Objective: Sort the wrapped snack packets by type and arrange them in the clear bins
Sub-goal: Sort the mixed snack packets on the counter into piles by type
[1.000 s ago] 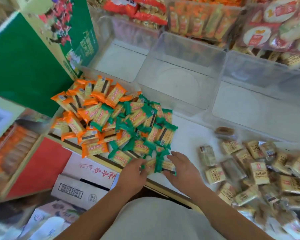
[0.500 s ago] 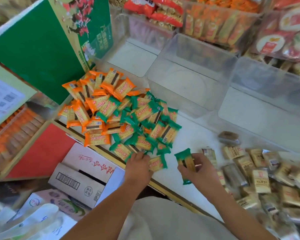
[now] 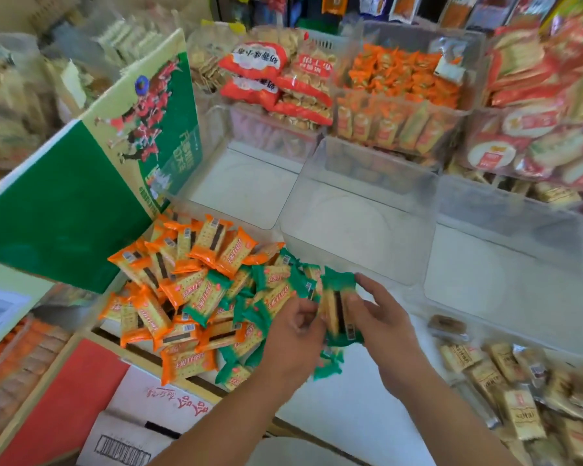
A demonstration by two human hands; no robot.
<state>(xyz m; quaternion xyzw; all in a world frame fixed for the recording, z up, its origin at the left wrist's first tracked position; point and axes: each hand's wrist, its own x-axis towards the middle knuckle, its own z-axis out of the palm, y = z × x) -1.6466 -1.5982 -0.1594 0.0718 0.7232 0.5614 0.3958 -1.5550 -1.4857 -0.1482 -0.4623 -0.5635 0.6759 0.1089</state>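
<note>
Gripping a green packet [image 3: 339, 290] from the right with right hand [image 3: 381, 317], thumb and curled fingers round its edge. Pinching its left edge with left hand [image 3: 292, 334], fingers curled, blurred. Held upright above the surface [image 3: 350, 408], beside the orange-and-green pile [image 3: 196, 290], near the clear bins [image 3: 360, 210].

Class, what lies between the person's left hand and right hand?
Blurred green-wrapped packets, held between the left hand and right hand, fill that gap; the head view shows it.
</note>
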